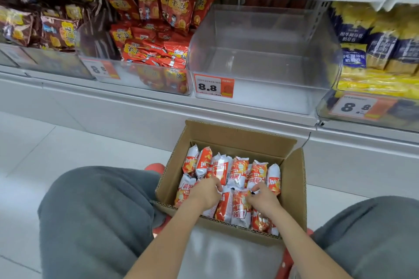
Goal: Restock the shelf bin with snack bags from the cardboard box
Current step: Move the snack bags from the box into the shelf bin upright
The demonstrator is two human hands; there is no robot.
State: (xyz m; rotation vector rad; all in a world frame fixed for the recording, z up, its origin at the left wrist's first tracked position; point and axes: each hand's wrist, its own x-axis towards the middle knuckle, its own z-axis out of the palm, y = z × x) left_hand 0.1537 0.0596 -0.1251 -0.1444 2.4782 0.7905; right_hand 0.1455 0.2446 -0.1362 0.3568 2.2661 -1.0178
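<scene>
An open cardboard box (292,179) sits on the floor between my knees, packed with several orange-and-white snack bags (238,171) standing in two rows. Both hands are inside the box, in the near row. My left hand (207,190) has its fingers curled round the top of a bag. My right hand (263,197) grips the top of another bag beside it. Above the box, a clear plastic shelf bin (263,52) with an 8.8 price tag (213,86) holds nothing.
To the left of the clear bin, a bin of red snack bags (154,36) and brown bags (54,29) fills the shelf. Blue-and-yellow packs (381,52) fill the bin at the right. A grey shelf base (158,115) runs below. My grey-trousered knees flank the box.
</scene>
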